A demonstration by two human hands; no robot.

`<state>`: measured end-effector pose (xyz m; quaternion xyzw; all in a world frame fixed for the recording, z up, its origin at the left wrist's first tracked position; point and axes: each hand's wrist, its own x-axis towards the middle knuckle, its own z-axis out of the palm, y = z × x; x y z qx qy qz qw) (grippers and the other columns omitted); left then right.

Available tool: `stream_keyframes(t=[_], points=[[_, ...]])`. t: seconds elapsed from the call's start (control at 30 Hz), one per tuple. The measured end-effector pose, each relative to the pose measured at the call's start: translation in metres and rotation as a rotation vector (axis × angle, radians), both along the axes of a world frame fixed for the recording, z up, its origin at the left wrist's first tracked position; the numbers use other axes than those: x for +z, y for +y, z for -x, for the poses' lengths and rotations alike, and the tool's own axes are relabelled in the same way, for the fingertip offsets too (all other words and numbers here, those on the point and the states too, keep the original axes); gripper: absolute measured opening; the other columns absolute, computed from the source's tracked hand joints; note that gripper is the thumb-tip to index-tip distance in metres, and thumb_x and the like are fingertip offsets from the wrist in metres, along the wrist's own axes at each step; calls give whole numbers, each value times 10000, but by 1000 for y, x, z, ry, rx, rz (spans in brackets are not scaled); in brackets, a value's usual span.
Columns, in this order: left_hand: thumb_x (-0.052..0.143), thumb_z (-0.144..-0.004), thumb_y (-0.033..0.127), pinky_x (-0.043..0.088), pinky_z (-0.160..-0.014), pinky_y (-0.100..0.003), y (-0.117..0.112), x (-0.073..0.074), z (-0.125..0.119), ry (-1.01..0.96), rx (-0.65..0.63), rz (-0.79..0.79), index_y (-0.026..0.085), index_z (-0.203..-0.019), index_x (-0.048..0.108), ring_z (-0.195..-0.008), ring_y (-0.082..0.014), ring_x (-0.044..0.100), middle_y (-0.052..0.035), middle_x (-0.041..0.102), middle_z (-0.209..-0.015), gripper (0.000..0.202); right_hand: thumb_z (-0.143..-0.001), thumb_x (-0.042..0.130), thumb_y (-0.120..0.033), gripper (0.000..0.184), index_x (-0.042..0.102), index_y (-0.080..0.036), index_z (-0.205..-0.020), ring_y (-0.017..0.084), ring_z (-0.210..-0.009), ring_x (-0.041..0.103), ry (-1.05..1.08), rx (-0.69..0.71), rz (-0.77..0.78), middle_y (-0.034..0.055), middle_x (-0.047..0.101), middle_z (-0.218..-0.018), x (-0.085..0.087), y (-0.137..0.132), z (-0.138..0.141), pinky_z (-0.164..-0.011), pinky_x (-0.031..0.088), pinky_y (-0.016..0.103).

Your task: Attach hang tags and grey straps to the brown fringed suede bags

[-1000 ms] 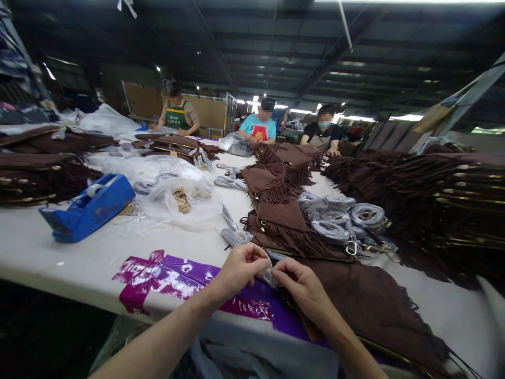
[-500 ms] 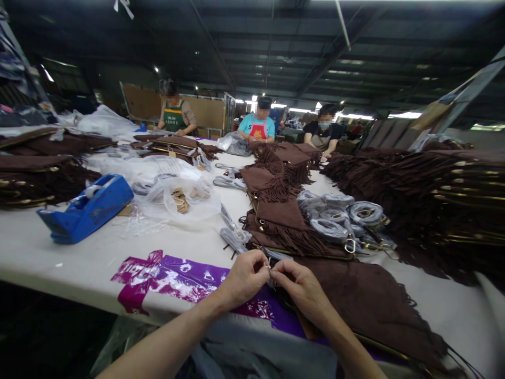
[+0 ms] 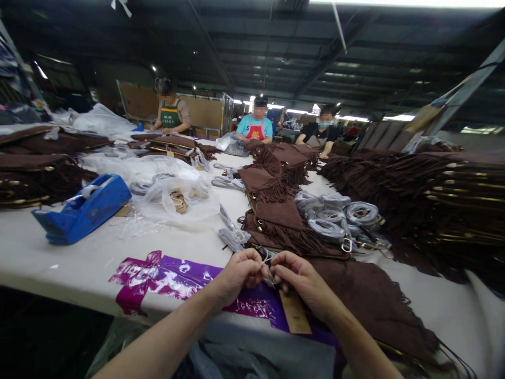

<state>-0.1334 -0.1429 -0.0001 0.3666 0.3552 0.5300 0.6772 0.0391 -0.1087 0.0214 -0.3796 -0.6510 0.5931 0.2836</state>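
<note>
My left hand (image 3: 240,276) and my right hand (image 3: 300,276) meet at the table's front edge, fingertips pinched on a thin pale string (image 3: 266,259). A loop of the string shows between them. Under my right hand hangs a brown card tag (image 3: 295,315); where it joins the string is hidden. Just to the right lies a dark brown bag (image 3: 363,295) with a gold zip along its edge. Behind my fingers, more brown fringed bags (image 3: 282,218) overlap in a row going away from me, with grey wrapped straps beside them.
A blue tape dispenser (image 3: 84,208) stands at left, near a clear plastic bag (image 3: 197,202) holding brown tags (image 3: 179,200). Coiled wrapped straps (image 3: 331,216) lie right of the row. Tall stacks of brown bags (image 3: 445,195) flank the table (image 3: 79,263). Several co-workers sit across it.
My hands have drawn slightly apart, and a string loop now shows between them. The brown tag has come into fuller view below my right hand.
</note>
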Motion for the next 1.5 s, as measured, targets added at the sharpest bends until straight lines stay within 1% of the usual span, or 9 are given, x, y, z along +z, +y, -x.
stream_keyframes(t=[0.2, 0.3, 0.57, 0.77, 0.87, 1.0, 1.2, 1.33, 1.5], points=[[619, -583, 184, 378, -627, -212, -2, -1, 8, -156, 30, 24, 148, -677, 481, -675, -115, 571, -86, 698, -777, 171, -706, 654, -226, 221, 695, -211, -922, 260, -1140, 548, 100, 166, 85, 82, 664, -1145, 6, -15, -30, -997, 377, 374], [635, -586, 179, 421, -669, -227, -4, -1, 9, -212, 3, 71, 144, -697, 487, -767, -152, 638, -131, 710, -923, 188, -633, 665, -181, 287, 691, -221, -916, 288, -1227, 511, 228, 113, 231, 97, 602, -1310, 0, -21, -37, -999, 385, 402], [643, -579, 184, 234, -353, -140, -10, -1, 1, -134, -55, 86, 128, -750, 506, -519, -91, 639, -156, 637, -1176, 226, -572, 757, -197, 247, 691, -221, -808, 212, -910, 637, 404, -398, 269, 37, 727, -949, -17, -24, -7, -834, 481, 327], [554, -718, 200, 316, -362, -134, -16, -9, -6, 190, -120, -68, 158, -1135, 538, -359, -80, 518, 2, 653, -617, 420, -517, 704, -111, 406, 643, -237, -898, 210, -871, 637, 471, -431, 249, 20, 697, -921, -19, -28, 16, -765, 517, 328], [529, -699, 100, 392, -457, -160, -21, -4, -6, 417, -191, -253, 220, -1385, 430, -487, -90, 578, -28, 707, -834, 703, -543, 699, -151, 419, 602, -259, -935, 194, -837, 637, 484, -556, 259, 3, 671, -900, -23, -26, 21, -728, 521, 312], [594, -654, 53, 447, -634, -197, -27, 3, -11, 623, -118, -483, 271, -1448, 372, -799, -156, 627, -30, 672, -1139, 854, -543, 657, -131, 428, 582, -269, -941, 190, -806, 644, 536, -652, 280, -7, 649, -864, -31, -26, 32, -713, 536, 310], [529, -769, 101, 452, -812, -256, -24, 6, -6, 899, 40, -603, 201, -1054, 692, -907, -210, 646, -70, 711, -989, 343, -646, 730, -250, 421, 606, -241, -1049, 220, -1031, 638, 501, -487, 299, 42, 689, -1068, -31, -37, 35, -803, 531, 301], [568, -795, 161, 469, -745, -240, -21, 23, 34, 929, 65, -554, 175, -1011, 680, -806, -187, 661, -59, 722, -864, 243, -726, 738, -450, 350, 656, -201, -957, 271, -1099, 623, 482, -388, 433, 78, 699, -1046, -26, -32, 17, -744, 561, 333], [603, -784, 234, 503, -679, -242, -26, 34, 89, 681, -43, -335, 131, -875, 678, -713, -165, 665, -66, 730, -814, 157, -663, 801, -457, 375, 692, -175, -884, 292, -1176, 582, 502, -376, 500, 88, 711, -1040, -26, -24, 8, -769, 571, 326]])
